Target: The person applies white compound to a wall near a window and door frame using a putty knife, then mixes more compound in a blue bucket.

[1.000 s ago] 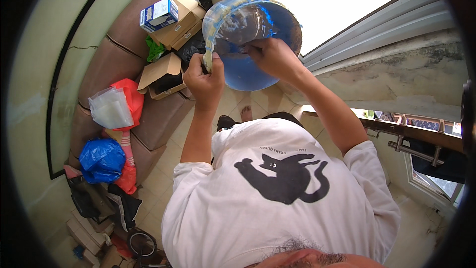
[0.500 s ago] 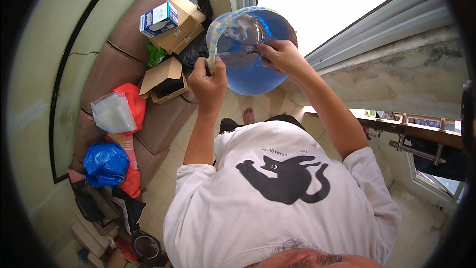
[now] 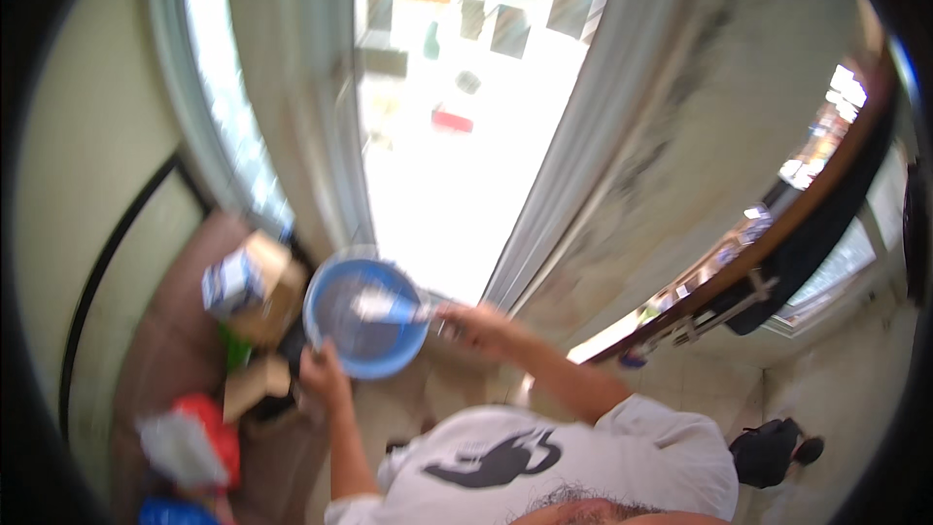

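My left hand [image 3: 325, 373] is closed on the near-left rim of a round blue bucket [image 3: 377, 367]. The bucket is tipped so that its inside shows, with greyish residue over the bottom. In my right hand [image 3: 483, 331] is the handle of a flat-ended tool [image 3: 400, 313]; motion blur hides its exact kind. Its end carries something whitish and lies over the bucket's opening. Whether it touches the inside, I cannot tell.
Cardboard boxes [image 3: 272, 297], a red plastic bag [image 3: 219, 437] and a blue bag [image 3: 175, 511] lie on a brown sofa [image 3: 160, 360] to the left. A bright doorway [image 3: 457, 204] opens ahead. A stained wall [image 3: 671, 136] and a wooden ledge [image 3: 797, 233] stand at right.
My view has swung up, bringing more of the doorway into sight. Hands and bucket now appear lower and further left. The tool's whitish end now shows over the bucket, and my right hand is outside the rim.
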Tool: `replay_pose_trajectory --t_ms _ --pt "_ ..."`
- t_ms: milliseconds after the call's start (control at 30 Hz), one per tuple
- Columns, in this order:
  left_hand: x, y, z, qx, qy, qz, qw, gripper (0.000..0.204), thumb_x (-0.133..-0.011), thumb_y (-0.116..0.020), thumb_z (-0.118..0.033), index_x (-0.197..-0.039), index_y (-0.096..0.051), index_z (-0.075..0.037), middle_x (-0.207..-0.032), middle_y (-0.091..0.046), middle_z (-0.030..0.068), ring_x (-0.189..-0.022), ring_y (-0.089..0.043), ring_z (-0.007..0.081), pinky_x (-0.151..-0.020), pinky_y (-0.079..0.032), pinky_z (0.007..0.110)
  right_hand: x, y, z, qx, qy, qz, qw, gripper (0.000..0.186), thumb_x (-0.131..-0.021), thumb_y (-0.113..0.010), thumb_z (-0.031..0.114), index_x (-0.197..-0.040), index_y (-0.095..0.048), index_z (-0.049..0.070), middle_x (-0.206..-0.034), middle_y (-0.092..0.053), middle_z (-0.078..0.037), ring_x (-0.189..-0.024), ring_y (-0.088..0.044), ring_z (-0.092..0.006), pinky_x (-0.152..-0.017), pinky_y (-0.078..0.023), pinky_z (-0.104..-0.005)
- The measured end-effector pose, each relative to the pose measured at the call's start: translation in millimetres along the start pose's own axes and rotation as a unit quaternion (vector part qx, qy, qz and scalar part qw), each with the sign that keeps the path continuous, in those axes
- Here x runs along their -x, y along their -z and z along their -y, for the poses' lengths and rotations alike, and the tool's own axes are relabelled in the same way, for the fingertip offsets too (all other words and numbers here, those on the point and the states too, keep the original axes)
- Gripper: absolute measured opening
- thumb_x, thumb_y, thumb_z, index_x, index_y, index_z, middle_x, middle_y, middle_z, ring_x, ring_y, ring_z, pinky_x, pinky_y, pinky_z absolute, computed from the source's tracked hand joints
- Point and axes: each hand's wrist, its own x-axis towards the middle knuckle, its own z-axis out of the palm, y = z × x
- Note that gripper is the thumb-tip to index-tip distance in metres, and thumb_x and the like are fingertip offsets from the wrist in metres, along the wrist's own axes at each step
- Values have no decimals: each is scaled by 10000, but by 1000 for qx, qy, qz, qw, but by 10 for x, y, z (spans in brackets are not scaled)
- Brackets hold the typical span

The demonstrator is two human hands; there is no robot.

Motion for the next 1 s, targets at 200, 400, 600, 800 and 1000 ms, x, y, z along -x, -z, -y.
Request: replay_pose_trajectory --t_ms 200,400,600,800,1000 --pt "71 -37 456 -58 42 66 995 313 -889 -627 -244 -951 -627 62 -817 -672 149 -670 -628 272 -633 -517 390 6 443 -133 -147 -6 132 980 245 -1018 -595 335 -1002 -630 93 -726 -576 25 -474 -358 -23 -393 -260 -198" --pt "313 47 99 -128 128 98 979 439 -861 -698 -406 -936 -687 26 -865 -715 210 -783 -675 354 -729 -513 462 762 382 568 -187 160 165 955 254 -1038 -554 299 -980 -590 55 -691 -567 -20 -450 -394 -38 -381 -290 -182" --pt "343 72 233 -206 125 137 961 501 -865 -682 -479 -981 -705 8 -939 -734 214 -869 -694 375 -776 -510 503 1892 367 1597 -191 341 41 919 221 -1022 -569 279 -1020 -643 71 -731 -633 -54 -429 -439 -32 -365 -354 -164" --pt "302 -2 1040 -239 140 173 945 471 -857 -696 -466 -951 -699 -4 -831 -728 166 -748 -692 316 -730 -528 458 3044 580 2690 -139 590 -33 794 155 -1002 -611 233 -1022 -600 79 -832 -643 -42 -575 -567 -57 -409 -393 -178" --pt "323 -91 1683 -208 173 200 942 429 -843 -722 -437 -906 -688 -14 -695 -716 120 -591 -689 248 -661 -552 393 4083 724 3729 11 748 -186 637 211 -987 -626 259 -1052 -618 58 -806 -592 1 -662 -519 -56 -555 -384 -207"
